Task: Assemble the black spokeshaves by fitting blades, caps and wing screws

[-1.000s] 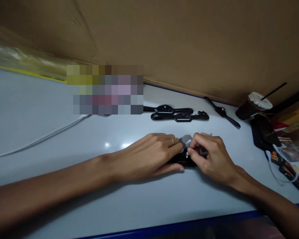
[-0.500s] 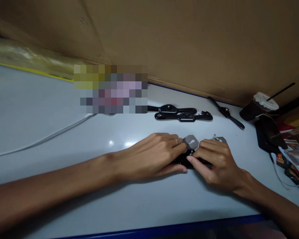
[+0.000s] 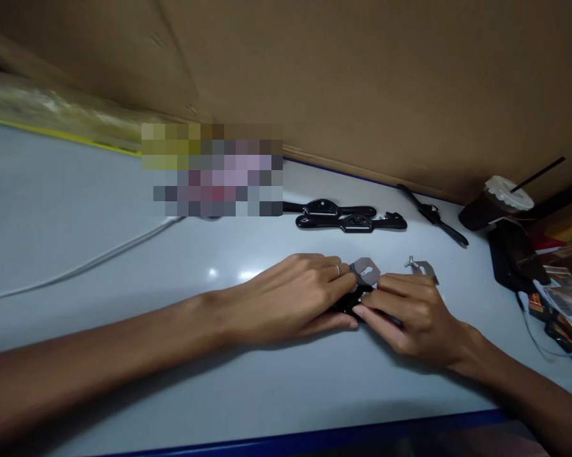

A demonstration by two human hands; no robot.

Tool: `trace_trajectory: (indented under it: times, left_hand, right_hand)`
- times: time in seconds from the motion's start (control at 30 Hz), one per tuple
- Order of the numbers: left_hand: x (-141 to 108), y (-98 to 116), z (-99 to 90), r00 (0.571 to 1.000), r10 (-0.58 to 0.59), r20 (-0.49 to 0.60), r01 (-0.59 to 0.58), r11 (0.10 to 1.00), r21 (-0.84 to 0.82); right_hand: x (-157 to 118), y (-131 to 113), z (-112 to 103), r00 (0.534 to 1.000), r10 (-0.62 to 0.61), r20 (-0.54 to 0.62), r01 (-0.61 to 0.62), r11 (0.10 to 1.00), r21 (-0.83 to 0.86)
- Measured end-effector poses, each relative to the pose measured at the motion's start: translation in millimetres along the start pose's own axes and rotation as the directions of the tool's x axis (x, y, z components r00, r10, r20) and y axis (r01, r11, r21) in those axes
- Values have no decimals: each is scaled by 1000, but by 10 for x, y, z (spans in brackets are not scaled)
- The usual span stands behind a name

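A black spokeshave (image 3: 346,302) lies low over the white table, partly hidden under both hands. My left hand (image 3: 314,289), with a ring on one finger, is closed around its left handle. On the spokeshave's middle, my right hand (image 3: 404,311) pinches a small metal screw (image 3: 362,297) between thumb and fingertips; most of the screw is covered. Just behind the hands is a flat grey blade (image 3: 364,271) with a keyhole-shaped slot. Farther right, a second slotted metal plate (image 3: 427,271) lies beside a wing screw (image 3: 411,262).
Two more black spokeshaves (image 3: 357,223) lie behind the hands, and another spokeshave (image 3: 433,216) rests at an angle farther right. A lidded drink cup (image 3: 495,203) with a straw stands at the back right. A white cable (image 3: 99,261) crosses the left side. Cardboard (image 3: 362,82) rises behind.
My right fingers have shifted slightly left and down over the screw, covering more of it. The second plate and wing screw show more fully. My left hand keeps its place.
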State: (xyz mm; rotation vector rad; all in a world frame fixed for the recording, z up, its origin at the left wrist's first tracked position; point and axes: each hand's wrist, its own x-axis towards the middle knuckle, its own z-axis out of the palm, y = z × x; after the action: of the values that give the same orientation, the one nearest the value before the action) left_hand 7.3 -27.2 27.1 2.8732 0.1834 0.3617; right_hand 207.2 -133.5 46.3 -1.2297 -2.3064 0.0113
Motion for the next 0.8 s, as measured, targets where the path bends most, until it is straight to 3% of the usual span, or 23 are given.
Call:
trace_trajectory:
  times: [0.33,0.53,0.8]
  left_hand:
    - [-14,-19,33,1000,5,-24,-4,1000,24]
    - [-5,-12,13,1000,4,-10,-4,1000,4]
    - [-21,-28,26,1000,7,-17,-6,1000,27]
  right_hand:
    - [1,85,-15,996,83,-25,-84,995,-61]
    - [0,81,-12,1000,-5,6,4,998,59]
    - [2,92,-4,999,52,-11,-52,999,-9]
